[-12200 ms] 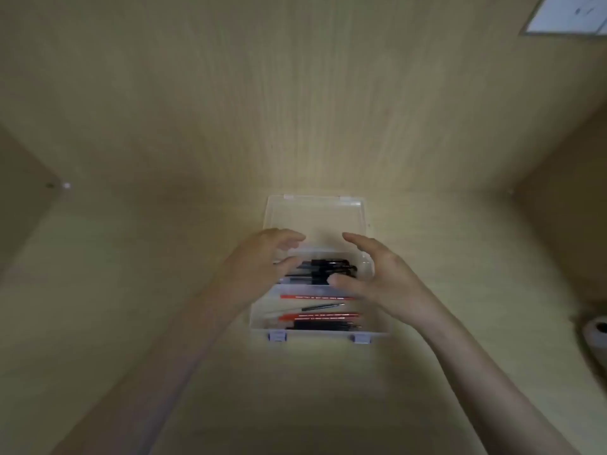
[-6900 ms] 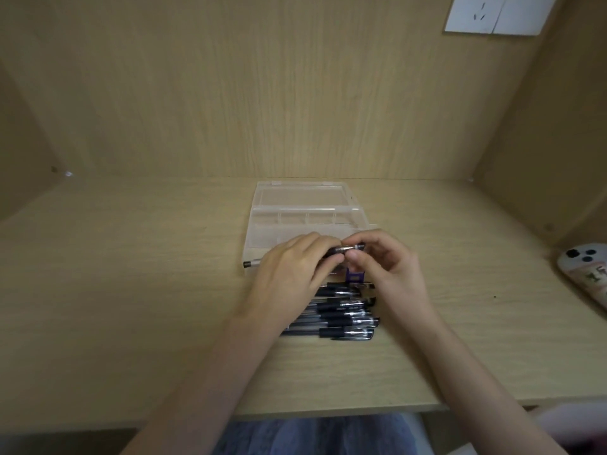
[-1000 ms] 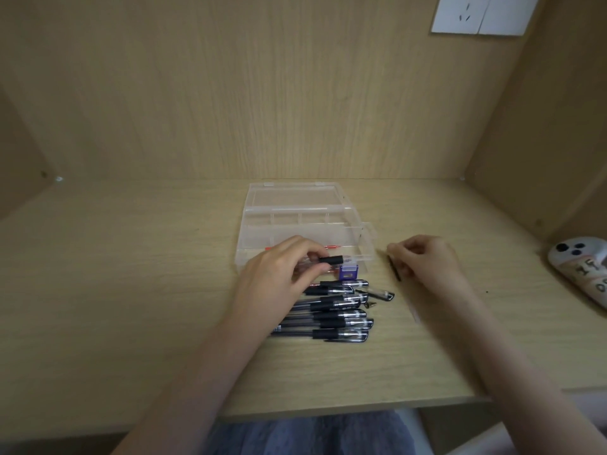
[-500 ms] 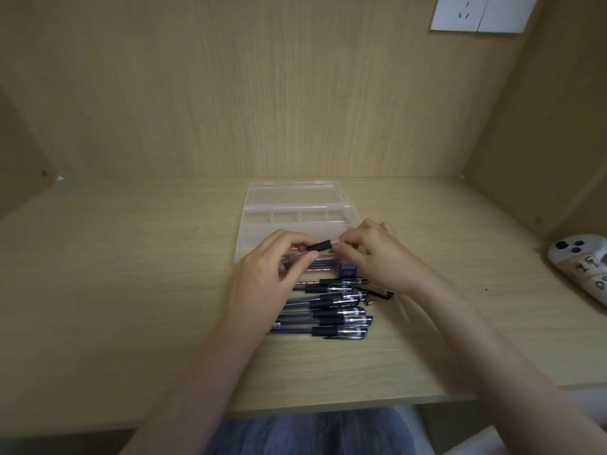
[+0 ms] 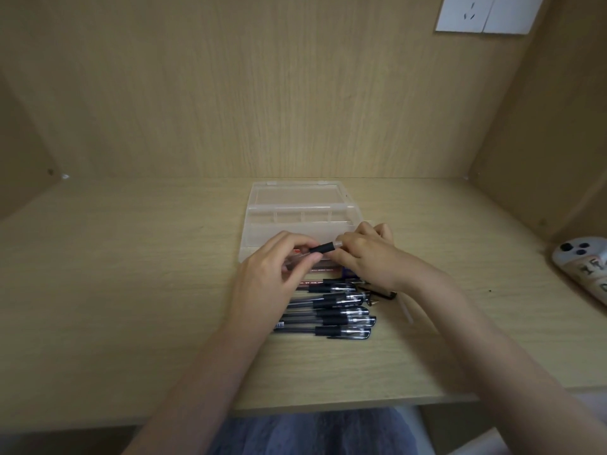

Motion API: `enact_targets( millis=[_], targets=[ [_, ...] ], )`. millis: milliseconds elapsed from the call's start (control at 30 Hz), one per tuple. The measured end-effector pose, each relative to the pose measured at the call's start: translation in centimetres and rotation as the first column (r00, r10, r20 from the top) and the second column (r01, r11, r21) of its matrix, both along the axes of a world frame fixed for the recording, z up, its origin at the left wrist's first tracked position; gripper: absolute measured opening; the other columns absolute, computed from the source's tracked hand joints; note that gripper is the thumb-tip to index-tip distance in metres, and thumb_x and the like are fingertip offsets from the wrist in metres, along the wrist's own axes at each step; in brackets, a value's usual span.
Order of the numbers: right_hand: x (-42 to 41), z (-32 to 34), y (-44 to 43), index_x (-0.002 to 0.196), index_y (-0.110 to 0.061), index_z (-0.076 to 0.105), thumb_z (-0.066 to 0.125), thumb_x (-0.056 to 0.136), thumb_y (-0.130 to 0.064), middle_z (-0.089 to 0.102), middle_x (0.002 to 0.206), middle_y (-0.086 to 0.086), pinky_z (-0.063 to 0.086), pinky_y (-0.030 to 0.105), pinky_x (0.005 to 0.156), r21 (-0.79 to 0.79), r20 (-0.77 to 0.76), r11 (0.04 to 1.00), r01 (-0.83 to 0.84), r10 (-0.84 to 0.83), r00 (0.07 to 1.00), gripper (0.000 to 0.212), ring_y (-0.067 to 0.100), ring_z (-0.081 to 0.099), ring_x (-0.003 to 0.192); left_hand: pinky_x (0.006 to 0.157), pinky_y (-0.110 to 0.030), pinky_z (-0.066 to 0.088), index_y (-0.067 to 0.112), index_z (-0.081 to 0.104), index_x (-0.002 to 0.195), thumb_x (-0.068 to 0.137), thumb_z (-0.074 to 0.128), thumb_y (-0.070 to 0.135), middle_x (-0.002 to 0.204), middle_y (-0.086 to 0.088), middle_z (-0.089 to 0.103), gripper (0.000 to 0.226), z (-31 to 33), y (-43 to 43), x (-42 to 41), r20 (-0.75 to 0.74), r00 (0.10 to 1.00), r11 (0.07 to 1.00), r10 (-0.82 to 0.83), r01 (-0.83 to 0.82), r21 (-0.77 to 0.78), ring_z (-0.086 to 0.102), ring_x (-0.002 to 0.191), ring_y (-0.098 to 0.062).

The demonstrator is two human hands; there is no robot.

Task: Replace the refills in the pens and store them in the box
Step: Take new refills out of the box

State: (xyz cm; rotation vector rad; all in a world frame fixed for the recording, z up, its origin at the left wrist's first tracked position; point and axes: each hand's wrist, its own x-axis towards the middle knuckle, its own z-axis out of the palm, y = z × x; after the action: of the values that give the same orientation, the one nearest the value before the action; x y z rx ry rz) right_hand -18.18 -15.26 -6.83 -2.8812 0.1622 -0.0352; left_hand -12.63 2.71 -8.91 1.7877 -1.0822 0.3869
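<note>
Item: your left hand (image 5: 269,277) pinched the clear barrel of one pen (image 5: 323,248), held just above the near edge of the open box (image 5: 297,205); your right hand (image 5: 368,257) gripped its tip end. Risk: a skewed refill could jam, or a loose part roll across the surface (image 5: 131,290). Pen: slim, transparent, black-gripped.

- You had bare desk (image 5: 115,274) open on your left.
- The open box (image 5: 295,198) and pens (image 5: 341,320) blocked the centre; a phone (image 5: 584,261) sat far right.
</note>
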Motion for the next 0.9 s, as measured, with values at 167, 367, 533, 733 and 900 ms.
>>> enact_targets(
  millis=[167, 367, 533, 733, 900],
  targets=[
    [-0.3, 0.1, -0.1, 0.088, -0.034, 0.051, 0.032, 0.095, -0.052, 0.051, 0.086, -0.003, 0.020, 0.034, 0.089, 0.051, -0.001, 0.999, 0.000, 0.000, 1.000, 0.027, 0.015, 0.032, 0.103, 0.064, -0.024, 0.051, 0.019, 0.065, 0.098, 0.085, 0.061, 0.029, 0.088, 0.013, 0.062, 0.017, 0.0, 0.0, -0.1, 0.003, 1.000, 1.000, 0.001, -0.001, 0.007, 0.060, 0.079, -0.003],
    [-0.2, 0.0, -0.1, 0.071, -0.037, 0.046, 0.040, 0.093, -0.054, 0.047, 0.079, -0.015, 0.019, 0.034, 0.089, 0.047, 0.033, 0.999, -0.010, 0.008, 0.999, 0.028, 0.014, 0.033, 0.103, 0.065, -0.022, 0.050, 0.020, 0.065, 0.097, 0.085, 0.061, 0.030, 0.089, 0.014, 0.061, 0.017, 0.0, 0.0, -0.1, -0.010, 1.000, 1.000, 0.007, -0.007, 0.008, 0.060, 0.080, -0.002],
    [-0.6, 0.0, -0.3, 0.069, -0.041, 0.048, 0.055, 0.086, -0.051, 0.051, 0.093, -0.008, 0.020, 0.029, 0.084, 0.237, 0.060, 0.971, 0.038, -0.054, 0.997, 0.021, 0.016, 0.034, 0.109, 0.064, -0.023, 0.051, 0.020, 0.066, 0.097, 0.085, 0.059, 0.033, 0.090, 0.015, 0.062, 0.019, 0.1, 0.0, -0.1, -0.004, 1.000, 1.000, 0.011, -0.011, 0.010, 0.060, 0.080, -0.001],
    [-1.8, 1.3, -0.1, 0.079, -0.035, 0.056, 0.067, 0.085, -0.029, 0.048, 0.080, -0.019, 0.022, 0.030, 0.089, 0.424, 0.067, 0.905, 0.025, -0.059, 0.996, 0.013, -0.032, 0.027, 0.083, 0.064, -0.024, 0.051, 0.019, 0.066, 0.098, 0.085, 0.059, 0.032, 0.091, 0.013, 0.063, 0.019, 0.1, 0.0, -0.2, -0.006, 1.000, 1.000, 0.009, -0.009, 0.018, 0.061, 0.081, -0.003],
    [-1.5, 0.7, -0.3, 0.080, -0.036, 0.069, 0.072, 0.079, -0.025, 0.062, 0.091, -0.010, 0.031, 0.038, 0.104, 0.604, 0.201, 0.797, 0.002, -0.154, 0.967, 0.012, 0.011, 0.052, 0.103, 0.065, -0.023, 0.051, 0.020, 0.065, 0.098, 0.085, 0.059, 0.031, 0.090, 0.014, 0.062, 0.018, 0.2, 0.0, -0.2, -0.010, 1.000, 1.000, 0.016, -0.016, 0.026, 0.061, 0.078, -0.002]
  ],
)
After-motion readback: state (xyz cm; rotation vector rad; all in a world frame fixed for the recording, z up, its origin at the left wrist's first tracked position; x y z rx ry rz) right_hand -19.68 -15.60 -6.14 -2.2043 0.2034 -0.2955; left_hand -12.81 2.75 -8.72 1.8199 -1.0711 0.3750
